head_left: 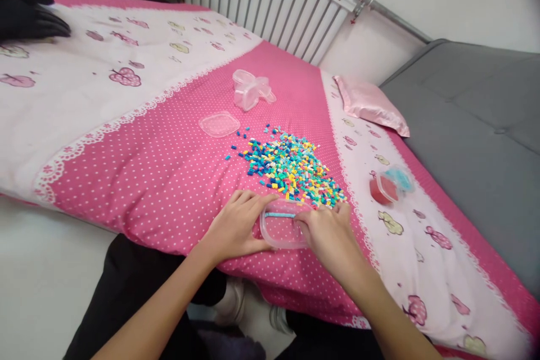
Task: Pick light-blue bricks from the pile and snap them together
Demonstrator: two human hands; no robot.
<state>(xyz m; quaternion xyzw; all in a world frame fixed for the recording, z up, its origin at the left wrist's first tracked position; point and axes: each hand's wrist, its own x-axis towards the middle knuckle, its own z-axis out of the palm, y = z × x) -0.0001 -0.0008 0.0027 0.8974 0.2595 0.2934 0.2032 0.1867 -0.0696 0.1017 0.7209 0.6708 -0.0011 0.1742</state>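
Note:
A small clear plastic container sits on the pink dotted bedspread near its front edge. A row of light blue beads lies along its far inside wall. My left hand grips the container's left side, thumb on the rim. My right hand is at its right side, fingers pinched at the end of the blue row; what they hold is too small to see. Just beyond lies a pile of several coloured beads in blue, green, yellow and white.
A clear lid and clear empty tubs lie farther back. Small tubs with red and blue contents sit to the right, beside a pink pillow. A grey couch flanks the bed; a radiator stands behind.

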